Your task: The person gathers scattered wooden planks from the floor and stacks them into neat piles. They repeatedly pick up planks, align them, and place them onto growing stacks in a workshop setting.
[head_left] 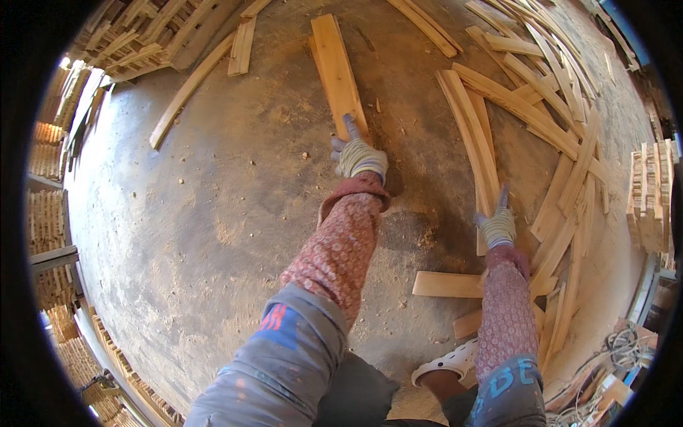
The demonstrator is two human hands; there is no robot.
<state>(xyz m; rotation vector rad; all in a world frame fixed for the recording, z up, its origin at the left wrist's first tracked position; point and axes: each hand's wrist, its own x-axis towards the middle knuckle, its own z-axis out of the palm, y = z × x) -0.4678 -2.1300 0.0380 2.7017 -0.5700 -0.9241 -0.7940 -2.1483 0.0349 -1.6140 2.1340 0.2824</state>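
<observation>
My left hand (361,155), in a pale knitted glove with darker fingers, grips the near end of a wooden plank (334,67). Its thumb lies at the plank's left edge and a finger stretches along the top. A second board shows slightly from under that plank's left side. Over on the right, my right hand (496,225), gloved alike, is closed at the near end of a narrow, slightly bowed wooden board (466,132). One finger points forward along this board's right side, and the other fingers are partly hidden. Both boards extend away from me over the floor.
Loose boards (562,107) lie in a tangled heap on the right. A short board (448,285) lies near my shoe (447,361). Stacked slats (142,35) stand at the far left, another stack (651,188) at the right. Sawdust and chips dot the concrete floor (213,235).
</observation>
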